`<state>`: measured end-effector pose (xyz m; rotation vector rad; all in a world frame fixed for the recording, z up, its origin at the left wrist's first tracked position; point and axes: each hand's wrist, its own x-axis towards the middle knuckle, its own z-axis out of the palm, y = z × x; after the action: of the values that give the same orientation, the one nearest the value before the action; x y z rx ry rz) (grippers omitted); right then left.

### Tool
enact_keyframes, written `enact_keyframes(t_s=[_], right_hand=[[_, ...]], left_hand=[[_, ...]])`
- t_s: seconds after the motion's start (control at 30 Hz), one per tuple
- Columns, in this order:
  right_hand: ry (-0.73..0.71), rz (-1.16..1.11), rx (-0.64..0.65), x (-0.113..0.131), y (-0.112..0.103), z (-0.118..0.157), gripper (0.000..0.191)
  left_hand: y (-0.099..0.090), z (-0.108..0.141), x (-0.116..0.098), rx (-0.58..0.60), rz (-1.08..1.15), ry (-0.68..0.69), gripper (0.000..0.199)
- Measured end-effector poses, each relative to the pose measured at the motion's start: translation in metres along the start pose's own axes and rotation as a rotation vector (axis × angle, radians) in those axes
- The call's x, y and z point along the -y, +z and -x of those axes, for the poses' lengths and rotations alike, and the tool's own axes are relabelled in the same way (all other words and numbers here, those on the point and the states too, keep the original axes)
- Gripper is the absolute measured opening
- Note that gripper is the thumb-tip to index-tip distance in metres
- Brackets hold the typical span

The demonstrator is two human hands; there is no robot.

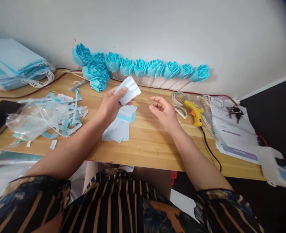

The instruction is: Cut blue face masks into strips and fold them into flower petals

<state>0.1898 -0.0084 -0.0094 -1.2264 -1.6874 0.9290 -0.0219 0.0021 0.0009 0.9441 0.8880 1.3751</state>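
My left hand [115,100] grips a pale blue-white folded piece of mask fabric [131,90], thumb on top and fingers underneath, raised over the desk. Below it lies a fanned stack of cut mask fabric pieces [118,127], with a brighter blue strip across it. To the right, my right hand [161,110] hovers above the wood with fingers curled and a gap between thumb and forefinger; nothing shows in it. Against the wall leans a row of blue fabric flowers [155,67] on thin sticks, with more flowers [96,69] heaped at its left end.
Left on the desk [148,152] are cut scraps [71,118], a clear plastic bag [36,118], a dark phone [2,116] and stacked masks [14,61]. At right are a yellow glue gun [195,113] with a black cord, tape rolls [180,97], papers [235,136] and keys [235,111].
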Motion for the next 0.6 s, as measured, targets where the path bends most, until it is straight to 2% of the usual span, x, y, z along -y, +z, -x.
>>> enact_keyframes(t_s=[0.1,0.4,0.6], right_hand=[[-0.053,0.09,0.05,-0.001,0.005,0.002,0.027],[-0.364,0.472,0.225,-0.005,0.023,0.003,0.029],[-0.497,0.69,0.375,0.0,0.037,-0.002,0.042]], left_hand=[[-0.002,-0.002,-0.003,-0.063,0.008,0.028,0.037],[-0.002,-0.002,-0.001,-0.111,0.031,0.058,0.036],[-0.002,0.0,0.001,-0.106,0.06,0.025,0.033]])
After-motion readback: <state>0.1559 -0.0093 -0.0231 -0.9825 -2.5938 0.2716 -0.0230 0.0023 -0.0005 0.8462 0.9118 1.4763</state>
